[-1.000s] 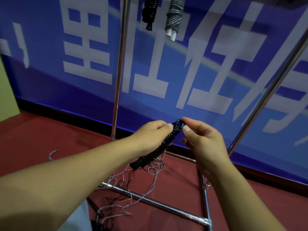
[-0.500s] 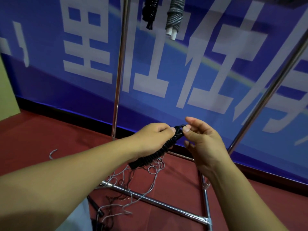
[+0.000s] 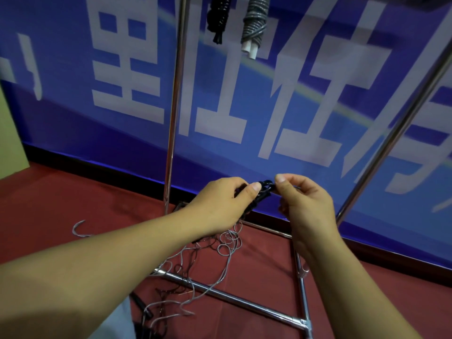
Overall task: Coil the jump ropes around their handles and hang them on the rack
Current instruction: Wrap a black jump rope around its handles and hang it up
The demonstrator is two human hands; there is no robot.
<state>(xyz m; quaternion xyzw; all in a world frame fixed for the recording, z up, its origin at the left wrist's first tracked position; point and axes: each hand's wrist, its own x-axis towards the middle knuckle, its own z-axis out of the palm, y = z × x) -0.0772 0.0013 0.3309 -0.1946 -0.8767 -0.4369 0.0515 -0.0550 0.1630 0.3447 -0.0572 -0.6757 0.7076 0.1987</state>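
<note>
- Jump rope (image 3: pixel 259 196), black and wound tightly around its handles, is held in front of the chest by a person standing over the foot of a chrome rack (image 3: pixel 172 133).
- Left hand (image 3: pixel 220 204) wraps its curled fingers around the bundle, thumb pressing along the upper end.
- Right hand (image 3: pixel 305 204) pinches the last black loop at the top of the bundle between thumb and forefinger; whether the end is being tucked or knotted cannot be told from this view.
- Judged from the tight wraps, this rope's coiling looks nearly finished; securing the end and lifting it to the rack's top bar, which is out of view, appear to be what is left for it.
- Two finished bundles hang above: a black coiled rope (image 3: pixel 218 18) and, just beside it, a grey coiled rope (image 3: pixel 254 20) with white handle ends showing.
- Loose grey and dark ropes (image 3: pixel 208 272) lie tangled on the red floor (image 3: pixel 61 204) and draped over the rack's lower bar (image 3: pixel 232 299), so more coiling evidently remains.
- One stray grey end (image 3: pixel 79 228) curls apart to the left on the floor.
- Behind the rack stands a blue banner (image 3: pixel 318 106) with large white characters.
- Possible snags: the tangle threaded across the lower bar may need teasing apart, and the slanted rack pole (image 3: pixel 396 133) on the right stands close to the right arm's path upward.
</note>
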